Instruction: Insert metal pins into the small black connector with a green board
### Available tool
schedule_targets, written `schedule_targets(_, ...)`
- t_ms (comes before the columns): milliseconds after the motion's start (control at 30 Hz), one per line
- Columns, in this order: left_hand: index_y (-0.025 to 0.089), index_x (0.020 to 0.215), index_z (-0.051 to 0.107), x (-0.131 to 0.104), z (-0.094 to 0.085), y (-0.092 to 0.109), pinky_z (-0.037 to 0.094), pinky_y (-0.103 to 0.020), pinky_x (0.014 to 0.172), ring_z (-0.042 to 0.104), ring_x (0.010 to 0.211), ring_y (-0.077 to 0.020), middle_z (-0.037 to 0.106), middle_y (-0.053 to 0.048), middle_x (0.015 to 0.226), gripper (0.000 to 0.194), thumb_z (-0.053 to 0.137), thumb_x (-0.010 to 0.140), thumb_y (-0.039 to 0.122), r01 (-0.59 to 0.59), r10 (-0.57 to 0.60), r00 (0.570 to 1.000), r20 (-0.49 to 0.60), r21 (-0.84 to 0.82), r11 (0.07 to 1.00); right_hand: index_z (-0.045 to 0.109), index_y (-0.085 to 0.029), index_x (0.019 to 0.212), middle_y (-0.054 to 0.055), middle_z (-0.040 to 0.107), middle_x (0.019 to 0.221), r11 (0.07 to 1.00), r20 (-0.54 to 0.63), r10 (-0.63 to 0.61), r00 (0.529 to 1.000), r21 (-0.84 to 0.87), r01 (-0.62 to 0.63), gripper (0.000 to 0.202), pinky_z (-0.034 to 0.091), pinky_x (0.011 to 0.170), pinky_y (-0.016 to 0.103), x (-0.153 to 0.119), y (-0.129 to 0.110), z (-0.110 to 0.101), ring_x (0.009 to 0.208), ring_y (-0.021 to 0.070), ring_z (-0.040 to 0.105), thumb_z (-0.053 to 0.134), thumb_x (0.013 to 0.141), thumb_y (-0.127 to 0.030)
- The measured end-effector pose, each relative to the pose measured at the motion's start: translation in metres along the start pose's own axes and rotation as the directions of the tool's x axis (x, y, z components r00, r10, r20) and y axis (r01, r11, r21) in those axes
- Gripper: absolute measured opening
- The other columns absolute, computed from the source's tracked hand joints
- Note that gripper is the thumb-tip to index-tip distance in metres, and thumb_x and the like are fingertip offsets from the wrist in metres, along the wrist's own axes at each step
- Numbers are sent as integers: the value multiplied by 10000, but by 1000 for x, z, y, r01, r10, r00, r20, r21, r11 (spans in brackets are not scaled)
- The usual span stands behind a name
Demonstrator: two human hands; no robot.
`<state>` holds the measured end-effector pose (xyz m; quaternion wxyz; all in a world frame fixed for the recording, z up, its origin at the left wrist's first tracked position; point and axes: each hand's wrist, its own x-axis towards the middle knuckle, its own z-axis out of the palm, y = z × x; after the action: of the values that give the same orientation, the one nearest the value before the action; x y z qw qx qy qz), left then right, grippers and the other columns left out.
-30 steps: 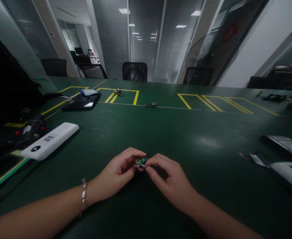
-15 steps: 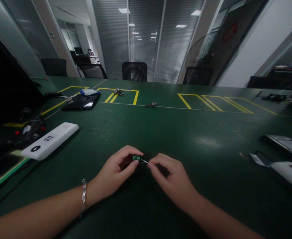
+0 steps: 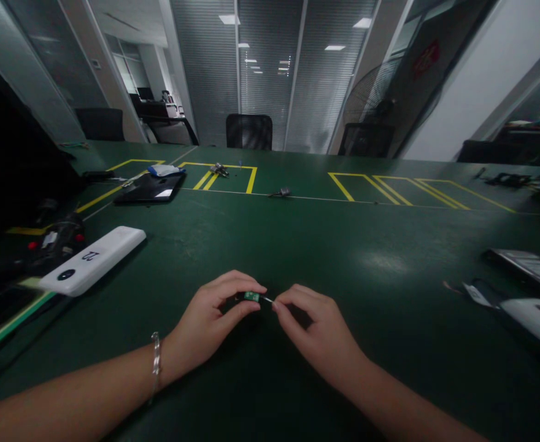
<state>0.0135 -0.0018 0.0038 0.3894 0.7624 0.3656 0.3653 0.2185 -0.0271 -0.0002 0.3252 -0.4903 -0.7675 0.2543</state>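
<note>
Between the thumb and fingers of my left hand (image 3: 224,302) is a small green circuit board (image 3: 252,296) with pale marks on its face. A thin light-coloured rod (image 3: 268,299) reaches from the board's right side to my right hand (image 3: 313,319), whose thumb and forefinger pinch its end. What this rod is, a wire or a thin tool tip, I cannot make out. Both hands are just above the dark green tabletop (image 3: 274,245), close together. A clear bracelet (image 3: 155,362) circles my left wrist.
On the left lie a white power bank (image 3: 95,261) marked 22 and a dark flat device (image 3: 153,189). Small metal parts (image 3: 219,170) and a dark small part (image 3: 281,193) lie farther back. At right are a phone-like device (image 3: 530,270) and another white power bank (image 3: 534,319).
The circuit board has tilted and dropped slightly in my left fingers, which have shifted a little around it. My right hand is almost unmoved.
</note>
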Motion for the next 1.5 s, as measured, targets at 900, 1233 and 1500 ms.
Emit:
schedule_targets(900, 251, 1019, 734, 0, -2, 8, 510, -252, 827, 673, 920, -165, 732, -11, 991, 233, 649, 853, 113, 20, -18, 998, 56, -37, 999, 660, -200, 836, 5, 608, 762, 997, 40, -50, 998, 52, 48, 170, 407, 635, 257, 0, -1, -2, 700, 141, 578, 511, 918, -202)
schedule_targets(1233, 243, 1030, 728, -1, -3, 5, 493, -249, 825, 662, 924, -164, 724, -14, 1002, 223, 640, 859, 129, 77, -75, 997, 30, -72, 994, 657, -201, 825, -2, 599, 749, 999, 38, -48, 998, 28, 47, 180, 400, 627, 258, -1, -2, -1, 686, 137, 570, 506, 922, -212)
schedule_targets(1500, 219, 1028, 724, 0, -3, 6, 498, -265, 790, 652, 892, -174, 703, -36, 984, 200, 630, 866, 148, 102, -95, 994, 53, -133, 986, 656, -201, 842, -3, 612, 765, 996, 57, -72, 996, 61, 69, 173, 413, 632, 256, 0, -1, -4, 697, 134, 582, 503, 922, -209)
